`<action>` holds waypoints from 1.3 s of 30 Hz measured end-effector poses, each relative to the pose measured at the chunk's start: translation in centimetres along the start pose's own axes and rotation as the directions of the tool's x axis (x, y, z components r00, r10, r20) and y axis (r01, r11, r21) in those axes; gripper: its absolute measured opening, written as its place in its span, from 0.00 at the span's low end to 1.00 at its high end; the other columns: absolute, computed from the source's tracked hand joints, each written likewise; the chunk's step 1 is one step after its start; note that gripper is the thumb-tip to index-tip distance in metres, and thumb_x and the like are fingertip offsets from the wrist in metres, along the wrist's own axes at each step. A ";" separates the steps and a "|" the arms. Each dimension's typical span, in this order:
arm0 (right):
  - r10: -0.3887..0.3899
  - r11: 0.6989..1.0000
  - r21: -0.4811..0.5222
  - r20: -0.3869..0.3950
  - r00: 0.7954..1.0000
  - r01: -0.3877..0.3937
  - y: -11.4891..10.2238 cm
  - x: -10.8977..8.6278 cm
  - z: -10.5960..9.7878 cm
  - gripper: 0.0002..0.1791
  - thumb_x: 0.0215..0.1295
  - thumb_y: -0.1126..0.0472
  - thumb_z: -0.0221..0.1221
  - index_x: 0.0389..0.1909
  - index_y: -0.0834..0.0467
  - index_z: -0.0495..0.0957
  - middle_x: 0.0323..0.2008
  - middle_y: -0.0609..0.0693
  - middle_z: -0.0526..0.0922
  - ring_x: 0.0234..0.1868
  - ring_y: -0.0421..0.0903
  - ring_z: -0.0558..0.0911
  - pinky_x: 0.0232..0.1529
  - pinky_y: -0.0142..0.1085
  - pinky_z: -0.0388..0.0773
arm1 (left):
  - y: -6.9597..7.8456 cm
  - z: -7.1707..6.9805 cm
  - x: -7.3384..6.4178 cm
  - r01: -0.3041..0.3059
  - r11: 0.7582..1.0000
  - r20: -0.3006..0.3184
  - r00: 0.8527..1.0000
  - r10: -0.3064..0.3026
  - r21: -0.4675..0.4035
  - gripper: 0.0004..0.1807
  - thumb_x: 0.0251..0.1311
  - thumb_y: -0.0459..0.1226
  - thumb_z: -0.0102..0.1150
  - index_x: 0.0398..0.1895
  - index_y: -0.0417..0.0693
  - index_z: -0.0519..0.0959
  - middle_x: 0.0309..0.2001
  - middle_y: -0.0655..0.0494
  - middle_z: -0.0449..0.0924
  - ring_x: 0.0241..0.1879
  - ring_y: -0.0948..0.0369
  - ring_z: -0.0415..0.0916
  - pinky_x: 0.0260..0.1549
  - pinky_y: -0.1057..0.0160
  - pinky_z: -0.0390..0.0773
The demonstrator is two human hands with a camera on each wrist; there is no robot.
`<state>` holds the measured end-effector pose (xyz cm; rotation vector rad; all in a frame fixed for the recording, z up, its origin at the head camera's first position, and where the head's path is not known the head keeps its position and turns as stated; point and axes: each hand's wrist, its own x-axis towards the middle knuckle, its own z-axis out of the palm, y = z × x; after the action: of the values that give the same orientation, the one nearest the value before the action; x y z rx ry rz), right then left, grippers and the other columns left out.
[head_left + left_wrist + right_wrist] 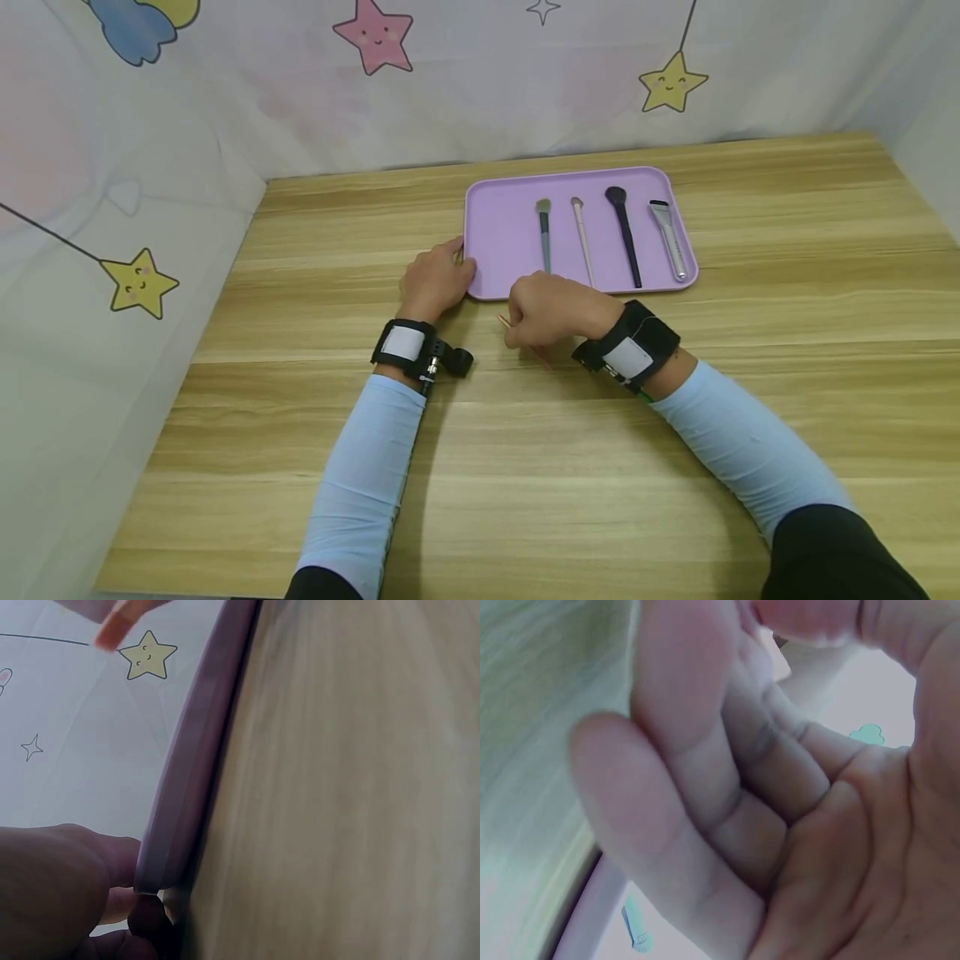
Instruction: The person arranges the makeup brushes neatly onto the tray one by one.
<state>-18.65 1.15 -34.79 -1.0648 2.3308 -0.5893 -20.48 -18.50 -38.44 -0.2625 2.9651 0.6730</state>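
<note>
My left hand (437, 279) grips the near left corner of a lilac tray (501, 242). In the left wrist view, thumb and fingers close about the tray's corner (161, 859). Just in front of the tray, my right hand (558, 308) pinches a slim orange-pink stick (542, 358), mostly hidden by the fingers. Its blurred orange end (112, 634) shows at the top of the left wrist view. Curled fingers (697, 750) fill the right wrist view. On the tray lie a green-handled makeup brush (544, 237) and a thin pale brush (582, 237).
Farther right on the tray are a black makeup brush (624, 237) and a silver flat-headed brush (669, 240). The tray rests on a wood-grain table (337, 250). A pale curtain with printed stars (480, 100) hangs behind it.
</note>
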 end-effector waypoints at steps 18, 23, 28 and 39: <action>0.038 0.999 0.047 -0.312 0.949 -0.024 0.1 0.6 -0.5 0.07 0.60 0.59 0.63 0.26 0.58 0.85 0.17 0.46 0.80 0.18 0.42 0.76 0.26 0.37 0.71 | -0.1 0.0 0.0 -0.010 1.000 -0.005 1.000 0.010 -0.001 0.31 0.68 0.50 0.48 0.75 0.59 0.68 0.66 0.45 0.74 0.47 0.47 0.76 0.36 0.48 0.75; 0.060 0.994 0.109 -0.341 0.938 -0.023 0.3 0.6 -0.5 0.07 0.61 0.61 0.60 0.29 0.59 0.84 0.14 0.43 0.81 0.16 0.41 0.80 0.23 0.36 0.72 | -0.2 0.1 0.1 -0.012 1.000 -0.010 1.000 0.012 -0.003 0.31 0.68 0.51 0.48 0.75 0.60 0.68 0.67 0.46 0.74 0.51 0.46 0.76 0.38 0.47 0.75; 0.064 0.989 0.146 -0.347 0.936 -0.014 0.3 0.6 -0.5 0.07 0.65 0.61 0.58 0.31 0.59 0.83 0.13 0.42 0.80 0.15 0.42 0.81 0.20 0.35 0.72 | -0.2 0.2 0.1 -0.009 1.000 -0.012 1.000 0.009 -0.003 0.31 0.68 0.51 0.47 0.75 0.60 0.68 0.67 0.46 0.74 0.50 0.46 0.77 0.37 0.48 0.75; 0.102 0.985 0.170 -0.367 0.925 -0.041 0.7 0.8 -0.5 0.11 0.72 0.59 0.57 0.43 0.64 0.81 0.15 0.44 0.82 0.16 0.42 0.81 0.23 0.34 0.74 | -0.1 0.2 0.1 -0.005 1.000 -0.011 1.000 0.005 0.004 0.31 0.68 0.51 0.47 0.75 0.61 0.68 0.66 0.46 0.75 0.48 0.46 0.77 0.35 0.49 0.75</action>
<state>-19.78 1.04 -34.94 -0.8456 2.5779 -1.0085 -20.53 -18.50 -38.63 -0.2595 2.9779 0.6683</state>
